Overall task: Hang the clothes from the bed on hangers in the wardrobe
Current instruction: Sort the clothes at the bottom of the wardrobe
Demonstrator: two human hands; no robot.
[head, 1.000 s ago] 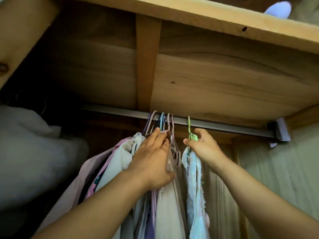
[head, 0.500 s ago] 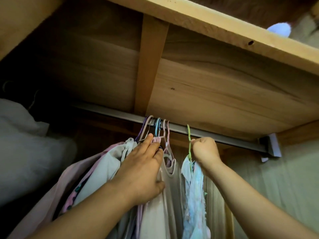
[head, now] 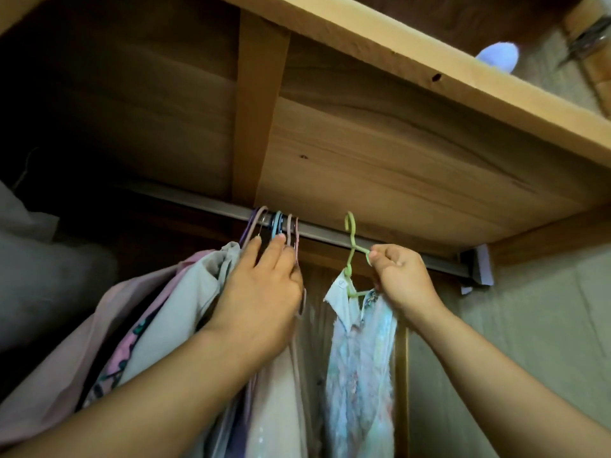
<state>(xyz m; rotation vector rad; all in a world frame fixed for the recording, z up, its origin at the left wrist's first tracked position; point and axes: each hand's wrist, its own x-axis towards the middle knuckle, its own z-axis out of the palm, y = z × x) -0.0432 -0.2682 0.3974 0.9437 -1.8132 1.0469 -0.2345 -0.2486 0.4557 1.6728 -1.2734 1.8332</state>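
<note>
the green hanger (head: 351, 249) has tilted, its hook now just near of the rail (head: 317, 230). right hand (head: 401, 276) fingers pinch its shoulder; the pale floral garment (head: 360, 358) hangs below, bottom cut off. left hand (head: 264, 292), fingers straight, presses the bunched hangers (head: 276, 226), partly hiding them.

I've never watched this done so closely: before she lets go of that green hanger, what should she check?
1. Green hanger hook over the rail: ok, it seems looped on.
2. Right hand grips the hanger: ok.
3. Left hand presses the other hangers aside, leaving a gap: ok.
4. Pale blue patterned garment seated on the hanger: ok at the collar; far shoulder cannot tell.
5. Rail bracket holding: cannot tell.
</note>
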